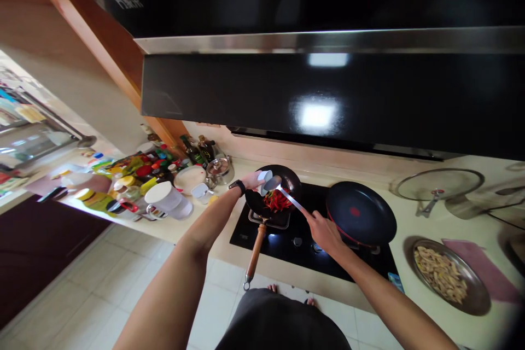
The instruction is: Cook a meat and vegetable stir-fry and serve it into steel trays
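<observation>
My left hand [251, 180], with a dark band at the wrist, grips a small white bowl [266, 176] tilted over the left side of a black wok [292, 179]. In my right hand [322, 229] is a long-handled cooking spoon [293, 200], its grey oval head close against the bowl. Red strips of food, perhaps peppers [276, 202], lie in the wok below. The bowl's contents are too small to make out. The wok's wooden handle [256, 251] points toward me, past the stove edge.
A dark frying pan [361, 213] sits on the right of the black stove [303, 262]. Right of that are a metal plate of pale sliced food [484, 298] and a glass lid [438, 183]. Jars, bottles and a white-lidded jug [170, 202] crowd the left counter. A range hood [246, 87] overhangs.
</observation>
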Demonstrator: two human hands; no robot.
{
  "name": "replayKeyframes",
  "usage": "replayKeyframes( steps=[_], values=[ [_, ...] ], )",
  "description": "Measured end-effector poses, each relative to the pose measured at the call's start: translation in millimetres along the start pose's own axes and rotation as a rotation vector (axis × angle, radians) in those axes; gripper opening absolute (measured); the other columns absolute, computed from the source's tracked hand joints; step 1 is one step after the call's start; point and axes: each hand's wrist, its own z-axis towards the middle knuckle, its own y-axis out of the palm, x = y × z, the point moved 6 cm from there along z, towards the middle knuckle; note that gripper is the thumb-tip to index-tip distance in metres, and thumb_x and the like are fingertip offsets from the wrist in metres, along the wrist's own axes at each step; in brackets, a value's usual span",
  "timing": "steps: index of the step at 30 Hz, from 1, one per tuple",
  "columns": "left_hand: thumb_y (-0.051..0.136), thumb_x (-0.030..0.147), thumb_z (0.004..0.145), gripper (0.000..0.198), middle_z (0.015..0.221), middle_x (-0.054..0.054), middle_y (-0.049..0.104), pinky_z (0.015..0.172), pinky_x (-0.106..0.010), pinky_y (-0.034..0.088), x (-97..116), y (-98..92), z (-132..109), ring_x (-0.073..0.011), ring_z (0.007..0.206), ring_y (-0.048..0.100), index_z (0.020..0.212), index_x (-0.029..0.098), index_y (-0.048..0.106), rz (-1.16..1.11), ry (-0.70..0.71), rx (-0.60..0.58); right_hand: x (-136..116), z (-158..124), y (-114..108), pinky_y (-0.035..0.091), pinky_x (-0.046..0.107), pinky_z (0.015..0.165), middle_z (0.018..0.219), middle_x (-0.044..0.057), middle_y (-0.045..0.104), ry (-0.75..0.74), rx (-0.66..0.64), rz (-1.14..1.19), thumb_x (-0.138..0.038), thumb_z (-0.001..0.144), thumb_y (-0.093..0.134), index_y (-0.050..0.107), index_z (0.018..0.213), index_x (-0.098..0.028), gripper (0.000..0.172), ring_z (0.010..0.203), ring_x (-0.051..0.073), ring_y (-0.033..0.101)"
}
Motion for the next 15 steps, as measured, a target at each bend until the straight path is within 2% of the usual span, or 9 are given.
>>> replayKeyframes(
  steps=[2, 5, 10, 15],
  values=[
    [0.071, 0.031, 0.085, 0.047, 0.106, -0.009, 0.076, 0.053, -0.022, 0.055, 4, -0.9, -5, -0.0176, 0.068, 0.071, 0.129, 0.018, 0.066, -0.025, -0.007, 0.000, -9, 5, -3, 0.044, 0.025, 0.064, 0.112, 0.006, 0.065, -0.019, 0.018, 0.023, -0.014, 0.105, 0.035, 0.030, 0.164, -0.036, 0.063, 0.081, 0.016, 0.072],
    [0.075, 0.030, 0.082, 0.053, 0.107, -0.010, 0.075, 0.056, -0.024, 0.057, 7, -5.3, -12, -0.0195, 0.071, 0.072, 0.133, 0.018, 0.065, -0.085, -0.017, 0.020, -11, 6, -1, 0.045, 0.025, 0.064, 0.112, 0.006, 0.065, -0.031, -0.011, 0.042, -0.012, 0.103, 0.036, 0.035, 0.161, -0.036, 0.063, 0.079, 0.016, 0.072],
    [0.070, 0.026, 0.087, 0.059, 0.102, -0.009, 0.074, 0.064, -0.024, 0.060, -8, -17.3, -28, -0.0193, 0.079, 0.071, 0.144, 0.019, 0.056, -0.293, -0.068, 0.080, 20, -18, 3, 0.046, 0.026, 0.067, 0.110, 0.009, 0.068, 0.033, -0.072, 0.074, -0.015, 0.105, 0.035, 0.044, 0.158, -0.031, 0.057, 0.084, 0.019, 0.072],
    [0.059, 0.031, 0.097, 0.048, 0.097, -0.009, 0.071, 0.076, -0.029, 0.064, -29, -18.0, -52, -0.0184, 0.082, 0.072, 0.141, 0.014, 0.052, -0.594, -0.126, 0.125, 43, -36, -24, 0.046, 0.027, 0.072, 0.111, 0.009, 0.069, 0.059, -0.063, 0.143, -0.024, 0.108, 0.035, 0.050, 0.156, -0.029, 0.051, 0.091, 0.020, 0.071]
  ],
)
